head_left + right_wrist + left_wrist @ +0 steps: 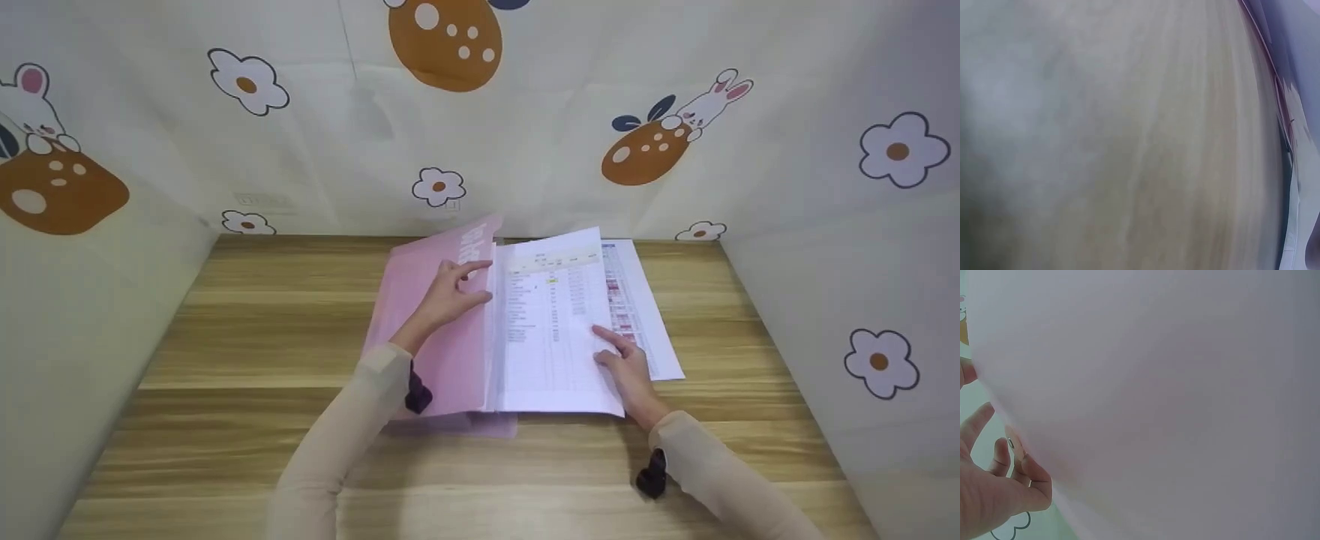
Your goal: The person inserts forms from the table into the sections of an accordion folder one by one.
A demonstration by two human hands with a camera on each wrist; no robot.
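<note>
A pink folder [431, 322] with white lettering lies open on the table, its cover raised at an angle. My left hand [450, 296] reaches over the cover, thumb and index fingertips at its inner edge beside the papers. In the left wrist view, the left hand [999, 489] holds the edge of a large pale sheet-like surface. A printed sheet [555, 367] with a table of text lies in the folder. My right hand [630, 371] pinches that sheet's right edge between thumb and fingers. In the right wrist view the hand is almost wholly hidden.
Beneath the printed sheet, another sheet [645, 315] with red-marked rows sticks out to the right. A pink translucent flap [495, 426] shows below the folder. The wood-grain table [247, 360] meets a pale patterned curtain [525, 142] at the back and sides.
</note>
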